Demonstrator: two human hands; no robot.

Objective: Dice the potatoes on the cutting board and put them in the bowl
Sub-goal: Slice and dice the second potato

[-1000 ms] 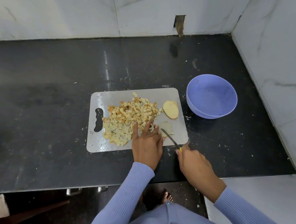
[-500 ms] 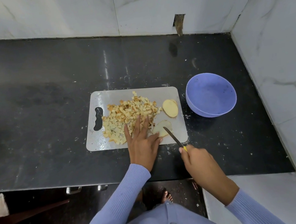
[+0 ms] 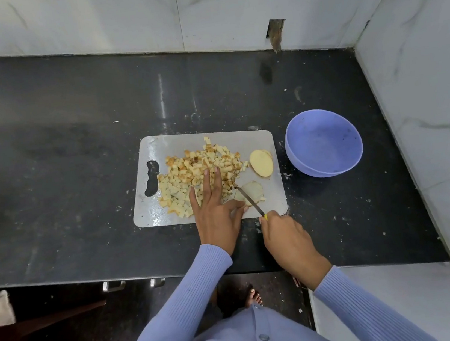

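Since a moment ago my left hand (image 3: pixel 214 214) has slid further up into the pile of diced potato (image 3: pixel 195 174), fingers straight and spread over the cubes, thumb reaching toward the potato slice (image 3: pixel 252 191) near the cutting board (image 3: pixel 158 147) front edge. My right hand (image 3: pixel 284 237) is curled tight round the knife (image 3: pixel 249 201) handle. The blade lies across that slice, its long axis running diagonally, tip pointing away and left, toward my left fingers. That worries me: a slip could nick my thumb, or scatter cubes off the board. Another slice (image 3: pixel 261 163) waits near the bowl (image 3: pixel 323 142), which holds no potato yet.
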